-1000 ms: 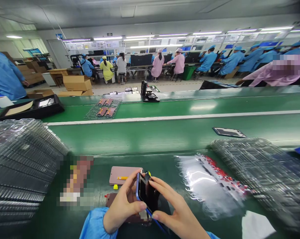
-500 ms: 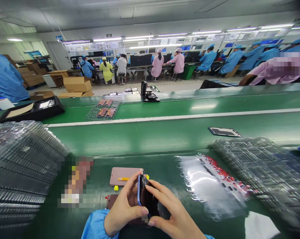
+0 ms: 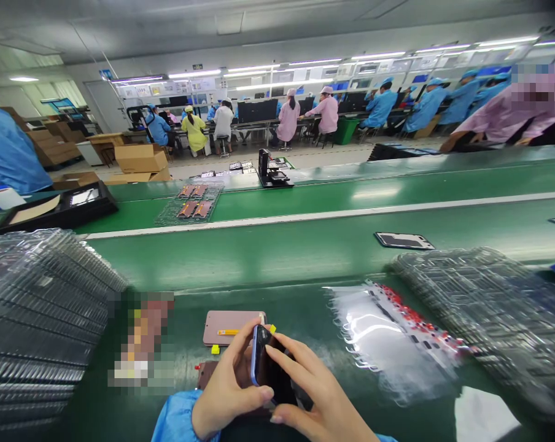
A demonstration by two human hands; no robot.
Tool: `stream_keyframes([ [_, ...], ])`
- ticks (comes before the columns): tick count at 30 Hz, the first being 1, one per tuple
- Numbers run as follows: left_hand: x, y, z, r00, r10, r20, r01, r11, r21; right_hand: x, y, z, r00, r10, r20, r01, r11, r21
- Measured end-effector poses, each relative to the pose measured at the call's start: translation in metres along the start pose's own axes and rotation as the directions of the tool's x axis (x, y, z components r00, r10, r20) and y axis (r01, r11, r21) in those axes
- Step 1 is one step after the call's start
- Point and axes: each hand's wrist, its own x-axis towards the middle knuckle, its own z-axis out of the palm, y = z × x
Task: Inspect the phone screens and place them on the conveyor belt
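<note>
Lower over the green conveyor belt (image 3: 268, 264) than a moment ago — black, blue-edged smartphone (image 3: 271, 374) clamped between bare left hand (image 3: 226, 383) and right hand (image 3: 318, 393), its lower end hidden behind fingers; pixelated strip (image 3: 143, 337) nearby — contents impossible to make out.

Stacked plastic trays (image 3: 42, 319) fill the left end of your tabletop (image 3: 97, 411), another stack (image 3: 480, 313) the right end, with a plastic bag (image 3: 388, 337) just inside it. A phone (image 3: 268, 368) sits between your left hand (image 3: 226, 383) and right hand (image 3: 314, 387), a flat panel (image 3: 234, 327) directly behind.
</note>
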Motion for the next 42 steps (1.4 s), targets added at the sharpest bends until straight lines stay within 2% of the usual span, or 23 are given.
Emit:
stream_keyframes([
  [5, -0.001, 0.002, -0.001, 1.0, 0.03, 0.011, -0.03, 0.999, 0.018, 0.002, -0.003, 0.002, 0.998, -0.059, -0.026, 0.058, 0.997, -0.046],
  [12, -0.003, 0.004, -0.001, 1.0, 0.013, 0.015, -0.013, 1.0, 0.021, 0.003, -0.006, 0.0, 0.994, -0.097, -0.048, 0.093, 0.992, -0.08],
  [23, -0.006, 0.014, -0.001, 0.993, 0.015, 0.118, -0.023, 0.997, 0.068, 0.005, -0.012, 0.0, 0.974, -0.201, -0.105, 0.184, 0.97, -0.156],
  [34, -0.012, 0.014, -0.004, 0.988, 0.028, 0.153, -0.046, 0.992, 0.115, 0.0, -0.01, 0.001, 0.964, -0.241, -0.11, 0.218, 0.958, -0.186],
  [42, -0.013, 0.019, -0.002, 0.984, 0.018, 0.178, -0.031, 0.997, 0.074, 0.001, -0.013, 0.0, 0.956, -0.267, -0.12, 0.238, 0.949, -0.209],
])
